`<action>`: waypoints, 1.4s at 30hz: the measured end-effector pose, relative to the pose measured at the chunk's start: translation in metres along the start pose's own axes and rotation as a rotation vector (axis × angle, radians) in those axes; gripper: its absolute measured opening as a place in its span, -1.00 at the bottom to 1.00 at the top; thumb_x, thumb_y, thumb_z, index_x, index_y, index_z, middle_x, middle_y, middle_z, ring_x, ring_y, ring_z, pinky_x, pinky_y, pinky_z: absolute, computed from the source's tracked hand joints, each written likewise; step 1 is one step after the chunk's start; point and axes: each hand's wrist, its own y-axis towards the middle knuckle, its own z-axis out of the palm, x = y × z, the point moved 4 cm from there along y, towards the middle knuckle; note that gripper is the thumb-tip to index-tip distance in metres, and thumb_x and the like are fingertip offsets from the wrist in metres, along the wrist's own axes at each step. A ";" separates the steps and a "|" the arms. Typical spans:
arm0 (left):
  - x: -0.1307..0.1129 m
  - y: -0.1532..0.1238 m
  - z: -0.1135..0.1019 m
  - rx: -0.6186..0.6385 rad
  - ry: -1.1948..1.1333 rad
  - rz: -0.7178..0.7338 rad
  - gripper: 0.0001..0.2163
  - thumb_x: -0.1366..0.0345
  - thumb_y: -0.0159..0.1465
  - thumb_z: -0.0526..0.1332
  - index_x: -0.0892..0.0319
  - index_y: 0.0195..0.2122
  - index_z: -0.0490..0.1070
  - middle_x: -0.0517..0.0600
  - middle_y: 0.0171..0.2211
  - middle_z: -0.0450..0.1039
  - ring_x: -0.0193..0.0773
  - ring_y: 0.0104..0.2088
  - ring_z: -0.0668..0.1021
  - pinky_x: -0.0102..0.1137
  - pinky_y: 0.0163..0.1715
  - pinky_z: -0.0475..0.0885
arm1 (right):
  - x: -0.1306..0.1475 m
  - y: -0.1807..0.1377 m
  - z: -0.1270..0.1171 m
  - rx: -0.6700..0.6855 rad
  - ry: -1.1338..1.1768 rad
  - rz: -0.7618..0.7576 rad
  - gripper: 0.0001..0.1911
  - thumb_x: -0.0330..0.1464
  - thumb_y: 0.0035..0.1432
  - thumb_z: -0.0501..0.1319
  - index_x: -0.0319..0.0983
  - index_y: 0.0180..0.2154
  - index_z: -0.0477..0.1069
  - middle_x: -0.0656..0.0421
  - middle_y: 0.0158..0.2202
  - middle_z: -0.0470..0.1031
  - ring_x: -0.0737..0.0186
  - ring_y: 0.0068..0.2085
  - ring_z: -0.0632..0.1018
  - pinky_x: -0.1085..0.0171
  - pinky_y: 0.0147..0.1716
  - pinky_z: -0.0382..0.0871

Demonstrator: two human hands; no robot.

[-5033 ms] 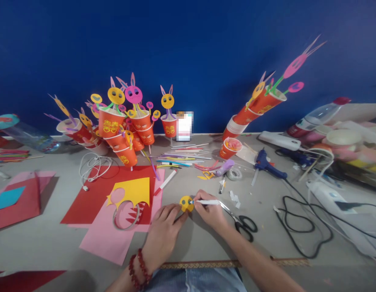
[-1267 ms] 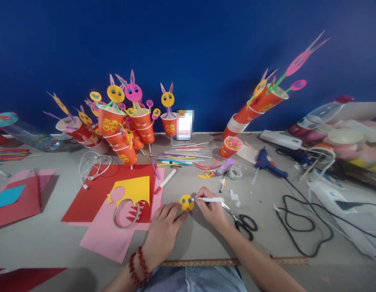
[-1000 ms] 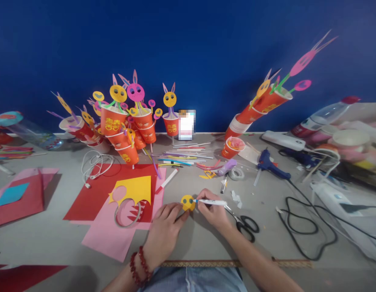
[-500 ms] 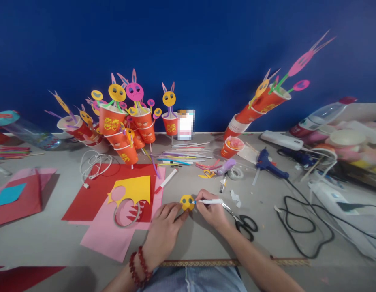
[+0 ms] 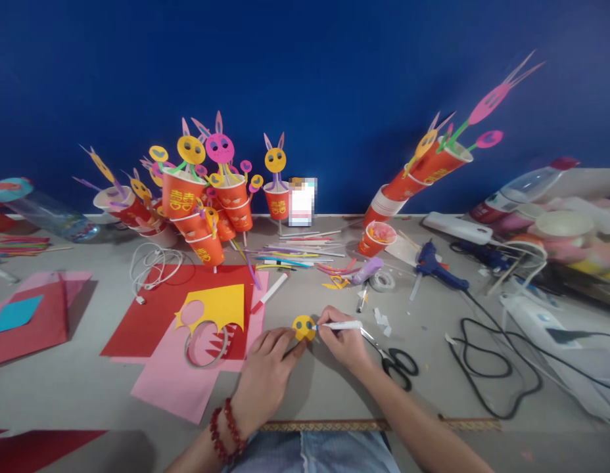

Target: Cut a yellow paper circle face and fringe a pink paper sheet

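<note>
While red back cup [image 5: 278, 207] holds yellow bunny face [image 5: 275, 160] on purple stems [image 5: 275, 178], small cup [image 5: 369, 247] nearer has pink/orange bits [image 5: 380, 232] inside. Yellow disc [image 5: 304, 320], 2 dark round spots, lies on table [image 5: 329, 394] btwn hands: L hand [image 5: 268, 364] flat, fingertips pressing its edge; R hand [image 5: 343, 340] pinches white marker [image 5: 349, 325], blue tip at disc's R edge.
</note>
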 end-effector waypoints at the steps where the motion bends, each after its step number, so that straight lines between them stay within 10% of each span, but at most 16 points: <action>1: 0.000 0.000 0.000 -0.003 -0.001 0.002 -0.54 0.50 0.31 0.11 0.03 0.21 0.31 0.04 0.14 0.34 -0.07 0.12 0.35 -0.14 0.12 0.28 | 0.000 0.000 0.000 0.002 -0.002 0.001 -0.89 -0.43 0.07 0.11 -0.17 -0.50 0.28 0.31 -0.60 0.26 0.32 -0.55 0.27 0.34 -0.53 0.11; 42: -0.001 0.000 -0.002 -0.017 -0.004 0.001 -0.55 0.52 0.29 0.11 0.05 0.18 0.34 0.03 0.13 0.35 -0.08 0.13 0.35 -0.14 0.13 0.28 | 0.000 0.002 -0.002 -0.034 -0.003 0.036 -0.87 -0.40 0.13 0.11 -0.18 -0.47 0.30 0.30 -0.59 0.25 0.32 -0.56 0.26 0.34 -0.57 0.09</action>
